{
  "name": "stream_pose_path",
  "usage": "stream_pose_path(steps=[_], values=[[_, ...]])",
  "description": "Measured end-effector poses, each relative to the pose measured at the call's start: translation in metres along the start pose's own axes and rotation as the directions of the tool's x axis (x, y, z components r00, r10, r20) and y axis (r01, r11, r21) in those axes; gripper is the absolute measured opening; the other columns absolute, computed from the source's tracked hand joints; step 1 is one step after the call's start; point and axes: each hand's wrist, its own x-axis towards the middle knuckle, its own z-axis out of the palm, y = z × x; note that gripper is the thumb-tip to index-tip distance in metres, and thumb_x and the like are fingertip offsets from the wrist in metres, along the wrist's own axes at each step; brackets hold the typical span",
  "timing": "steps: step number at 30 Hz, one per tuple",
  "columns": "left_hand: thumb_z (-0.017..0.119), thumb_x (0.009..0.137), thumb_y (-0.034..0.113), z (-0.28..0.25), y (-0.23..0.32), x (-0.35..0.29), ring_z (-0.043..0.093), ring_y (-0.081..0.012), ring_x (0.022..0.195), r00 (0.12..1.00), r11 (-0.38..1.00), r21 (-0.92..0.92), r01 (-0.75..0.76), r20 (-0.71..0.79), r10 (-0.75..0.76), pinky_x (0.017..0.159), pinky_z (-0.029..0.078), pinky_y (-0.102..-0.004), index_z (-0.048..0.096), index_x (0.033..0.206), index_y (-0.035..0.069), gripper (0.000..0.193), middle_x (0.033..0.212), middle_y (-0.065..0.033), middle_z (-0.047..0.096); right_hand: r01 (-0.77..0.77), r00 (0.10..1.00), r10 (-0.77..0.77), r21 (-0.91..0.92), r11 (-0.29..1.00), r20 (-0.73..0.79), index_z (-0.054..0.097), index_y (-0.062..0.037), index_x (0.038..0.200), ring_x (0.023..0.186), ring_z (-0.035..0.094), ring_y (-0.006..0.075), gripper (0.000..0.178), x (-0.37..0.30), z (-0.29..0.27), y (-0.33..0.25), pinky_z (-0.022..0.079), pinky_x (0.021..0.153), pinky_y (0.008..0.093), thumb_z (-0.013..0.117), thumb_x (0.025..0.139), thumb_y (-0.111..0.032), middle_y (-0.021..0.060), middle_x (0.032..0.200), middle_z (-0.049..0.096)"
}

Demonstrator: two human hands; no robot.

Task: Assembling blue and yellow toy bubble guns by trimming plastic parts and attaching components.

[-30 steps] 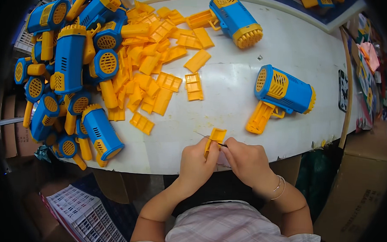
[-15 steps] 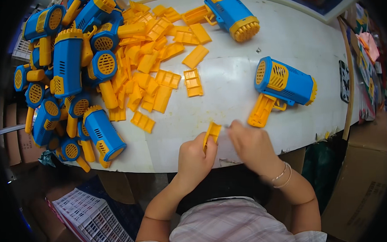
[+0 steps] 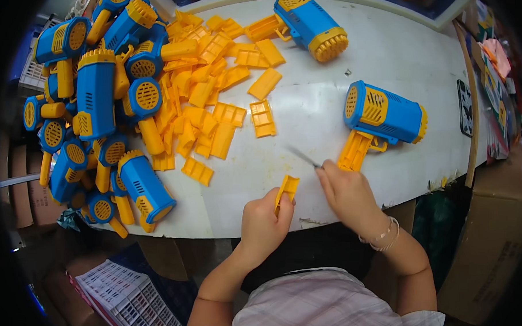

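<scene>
My left hand is closed round a small yellow plastic cover, its upper end standing out above the thumb. My right hand is closed on a slim knife, whose thin grey blade points up and left, blurred by motion and apart from the cover. Just beyond that hand lies a blue and yellow toy bubble gun, its yellow grip hollow on the side I see. Left of centre, loose yellow covers like the one in my left hand are heaped on the white table.
Many blue and yellow toy bubble guns are piled along the table's left side. Another toy bubble gun lies at the far edge. A dark phone rests near the right edge. Cardboard boxes stand below at right.
My right hand has drawn slightly right, away from the cover, and the knife blade now shows. The left hand keeps its hold on the cover. The whole view has shifted slightly.
</scene>
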Motion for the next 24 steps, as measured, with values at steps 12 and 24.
stream_pose_path(steps=[12,24], values=[[0.048,0.083,0.006,-0.002,0.000,0.006,0.057,-0.0286,0.047,0.998,1.000,0.009,0.025,0.052,-0.026,0.045,0.043,-0.0343,0.056,0.073,-0.002,0.015,0.056,-0.0143,0.057,0.074,0.996,-0.074,-0.001,0.997,0.048,0.044,-0.0031,0.075,0.048,0.052,0.0349,0.015,-0.001,0.005,0.001,0.041,0.042,0.0401,0.050,0.084,-0.012,0.0168,0.052,0.049],[0.050,0.082,0.008,0.005,-0.002,0.005,0.052,-0.0303,0.042,0.999,0.999,-0.025,0.041,0.030,-0.040,0.041,0.039,-0.0351,0.055,0.070,-0.001,0.016,0.050,-0.0166,0.052,0.093,0.995,-0.092,-0.034,0.995,0.047,0.046,-0.0048,0.074,0.047,0.052,0.0348,0.013,-0.006,0.004,-0.001,0.042,0.042,0.0402,0.051,0.083,-0.013,0.0153,0.052,0.048]])
